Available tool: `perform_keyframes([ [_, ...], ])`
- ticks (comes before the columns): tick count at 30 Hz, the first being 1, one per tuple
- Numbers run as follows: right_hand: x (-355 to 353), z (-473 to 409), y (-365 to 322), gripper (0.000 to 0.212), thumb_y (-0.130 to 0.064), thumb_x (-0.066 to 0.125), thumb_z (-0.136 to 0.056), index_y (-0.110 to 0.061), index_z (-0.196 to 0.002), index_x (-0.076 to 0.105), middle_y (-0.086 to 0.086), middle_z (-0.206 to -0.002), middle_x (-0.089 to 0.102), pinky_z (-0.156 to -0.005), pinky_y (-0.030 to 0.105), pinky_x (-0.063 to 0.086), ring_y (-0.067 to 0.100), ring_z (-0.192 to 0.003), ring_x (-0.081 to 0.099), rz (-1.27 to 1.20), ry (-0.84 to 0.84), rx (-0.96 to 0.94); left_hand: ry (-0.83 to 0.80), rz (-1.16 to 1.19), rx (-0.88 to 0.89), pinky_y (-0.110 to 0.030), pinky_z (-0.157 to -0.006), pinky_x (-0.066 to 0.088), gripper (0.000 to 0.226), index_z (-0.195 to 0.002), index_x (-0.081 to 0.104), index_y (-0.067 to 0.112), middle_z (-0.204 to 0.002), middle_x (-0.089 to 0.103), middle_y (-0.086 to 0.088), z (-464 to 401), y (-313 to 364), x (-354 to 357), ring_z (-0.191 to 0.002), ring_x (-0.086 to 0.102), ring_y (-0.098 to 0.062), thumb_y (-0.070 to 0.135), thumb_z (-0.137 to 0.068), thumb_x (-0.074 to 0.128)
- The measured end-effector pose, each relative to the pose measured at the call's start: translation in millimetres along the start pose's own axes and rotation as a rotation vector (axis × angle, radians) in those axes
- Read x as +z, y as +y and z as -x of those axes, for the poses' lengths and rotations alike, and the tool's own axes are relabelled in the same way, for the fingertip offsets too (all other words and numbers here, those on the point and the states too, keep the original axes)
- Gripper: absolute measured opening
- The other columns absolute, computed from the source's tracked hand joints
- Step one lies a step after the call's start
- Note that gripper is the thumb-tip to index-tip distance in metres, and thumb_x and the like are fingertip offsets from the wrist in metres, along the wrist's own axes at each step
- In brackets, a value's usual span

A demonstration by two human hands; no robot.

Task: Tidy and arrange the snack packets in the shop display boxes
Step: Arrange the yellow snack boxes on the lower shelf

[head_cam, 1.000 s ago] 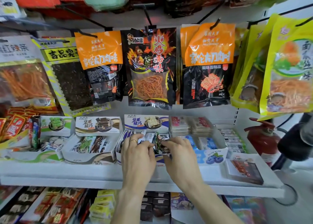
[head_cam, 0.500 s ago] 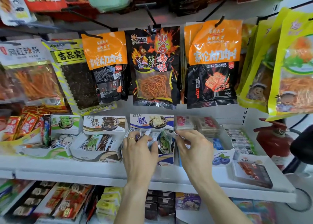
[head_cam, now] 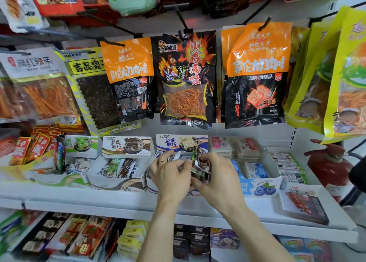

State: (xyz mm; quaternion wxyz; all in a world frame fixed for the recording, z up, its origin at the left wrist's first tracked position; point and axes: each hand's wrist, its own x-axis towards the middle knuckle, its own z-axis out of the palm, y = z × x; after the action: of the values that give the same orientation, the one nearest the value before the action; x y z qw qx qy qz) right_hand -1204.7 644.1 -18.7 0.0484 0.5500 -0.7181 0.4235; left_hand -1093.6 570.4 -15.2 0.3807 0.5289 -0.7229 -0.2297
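Both my hands are inside the blue-and-white display box [head_cam: 181, 143] in the middle of the white shelf [head_cam: 118, 198]. My left hand [head_cam: 170, 174], with a ring on it, curls its fingers round several small white snack packets [head_cam: 174, 155] at the box's left. My right hand [head_cam: 215, 176] pinches a small upright green-and-brown packet [head_cam: 195, 162] against the others. The box's inside is mostly hidden by my hands. To the left stand a brown-trimmed box [head_cam: 126, 147] and a green-trimmed box [head_cam: 83, 145] with similar packets.
A blue blueberry box [head_cam: 261, 186] and stacked flat packs [head_cam: 237, 147] sit to the right, with a dark flat box [head_cam: 305, 204] at the shelf's right front. Large snack bags [head_cam: 186, 79] hang on hooks above. A red fire extinguisher [head_cam: 328, 160] stands at the right.
My hands have come closer together inside the blue box. The right hand has shifted left and now pinches the upright green-and-brown packet. The view has moved slightly.
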Motion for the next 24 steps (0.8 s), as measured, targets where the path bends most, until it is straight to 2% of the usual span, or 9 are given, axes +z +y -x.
perform_keyframes([
  [3, 6.2, -0.2, -2.2, 0.042, -0.017, 0.075, -0.078, -0.027, -0.113, 0.055, -0.011, -0.104, 0.065, -0.071, 0.031, 0.044, 0.020, -0.097, 0.056, 0.082, 0.060, -0.076, -0.028, 0.116, -0.028, -0.038, -0.114, 0.023, 0.030, -0.078, 0.080, 0.029, -0.135, 0.053, 0.019, -0.4, -1.5, -10.1, -0.131, 0.026, -0.010, 0.046, -0.094, 0.062],
  [7, 5.4, -5.2, 0.5, 0.040, -0.010, 0.072, -0.081, -0.027, -0.115, 0.058, -0.007, -0.099, 0.068, -0.064, 0.035, 0.045, 0.023, -0.092, 0.058, 0.103, 0.143, -0.022, 0.027, 0.310, -0.016, -0.029, -0.094, 0.044, 0.019, -0.107, 0.073, 0.034, -0.108, 0.058, 0.023, -4.5, -9.2, -30.4, -0.114, 0.052, -0.009, 0.042, -0.095, 0.061],
  [9, 3.8, -7.5, 1.0, 0.030, -0.017, 0.068, -0.089, -0.029, -0.115, 0.057, -0.008, -0.100, 0.068, -0.061, 0.035, 0.045, 0.023, -0.088, 0.059, 0.068, 0.174, 0.024, 0.048, 0.108, 0.013, -0.035, -0.092, 0.050, 0.039, -0.122, 0.063, 0.037, -0.116, 0.060, 0.015, -6.7, -16.3, -34.3, -0.112, 0.055, -0.014, 0.048, -0.085, 0.068],
  [12, 1.9, -7.8, -2.7, 0.024, -0.020, 0.061, -0.095, -0.029, -0.116, 0.054, -0.007, -0.104, 0.063, -0.060, 0.038, 0.046, 0.023, -0.078, 0.062, 0.015, 0.175, 0.024, 0.034, -0.164, 0.060, -0.039, -0.089, 0.053, 0.061, -0.128, 0.058, 0.032, -0.115, 0.066, 0.009, -3.4, -18.7, -27.3, -0.110, 0.057, -0.020, 0.056, -0.073, 0.072],
  [16, 1.6, -6.5, -6.8, 0.029, -0.009, 0.063, -0.093, -0.031, -0.110, 0.058, -0.010, -0.104, 0.060, -0.064, 0.030, 0.046, 0.013, -0.079, 0.063, -0.172, 0.119, 0.041, 0.042, -0.273, 0.055, -0.038, -0.082, 0.055, 0.055, -0.124, 0.060, 0.029, -0.104, 0.072, 0.004, -1.8, -20.2, -19.9, -0.102, 0.064, -0.024, 0.047, -0.073, 0.072],
  [19, -0.7, -5.1, -17.2, 0.038, 0.002, 0.063, -0.085, -0.032, -0.102, 0.065, -0.008, -0.103, 0.070, -0.066, 0.030, 0.059, 0.010, -0.075, 0.071, -0.496, -0.021, 0.242, 0.087, -0.250, 0.053, -0.032, -0.070, 0.053, 0.037, -0.118, 0.064, 0.030, -0.095, 0.073, 0.002, -1.9, -20.8, -22.8, -0.094, 0.065, -0.023, 0.039, -0.082, 0.070],
  [21, -4.6, -5.9, -25.1, 0.030, -0.005, 0.064, -0.084, -0.031, -0.096, 0.072, -0.006, -0.087, 0.075, -0.067, 0.037, 0.061, 0.018, -0.072, 0.071, -0.647, -0.060, 0.411, 0.128, -0.222, 0.055, -0.030, -0.065, 0.045, 0.029, -0.115, 0.066, 0.026, -0.091, 0.072, -0.003, -0.2, -18.4, -26.6, -0.089, 0.066, -0.026, 0.035, -0.088, 0.068],
  [23, -7.8, -7.5, -28.4, 0.008, -0.025, 0.070, -0.087, -0.029, -0.086, 0.076, -0.010, -0.082, 0.076, -0.072, 0.032, 0.056, 0.010, -0.080, 0.069, -0.704, -0.049, 0.486, 0.179, -0.181, 0.049, -0.032, -0.070, 0.046, 0.030, -0.118, 0.067, 0.020, -0.094, 0.074, -0.007, 0.8, -16.6, -32.2, -0.091, 0.067, -0.029, 0.034, -0.092, 0.067],
  [24, -8.2, -7.4, -29.6, 0.011, -0.033, 0.071, -0.088, -0.027, -0.081, 0.077, -0.015, -0.081, 0.075, -0.075, 0.029, 0.053, 0.004, -0.083, 0.068, -0.707, -0.037, 0.504, 0.203, -0.156, 0.044, -0.034, -0.073, 0.047, 0.031, -0.120, 0.067, 0.018, -0.097, 0.075, -0.009, 0.5, -16.4, -34.9, -0.093, 0.068, -0.030, 0.033, -0.093, 0.066],
])
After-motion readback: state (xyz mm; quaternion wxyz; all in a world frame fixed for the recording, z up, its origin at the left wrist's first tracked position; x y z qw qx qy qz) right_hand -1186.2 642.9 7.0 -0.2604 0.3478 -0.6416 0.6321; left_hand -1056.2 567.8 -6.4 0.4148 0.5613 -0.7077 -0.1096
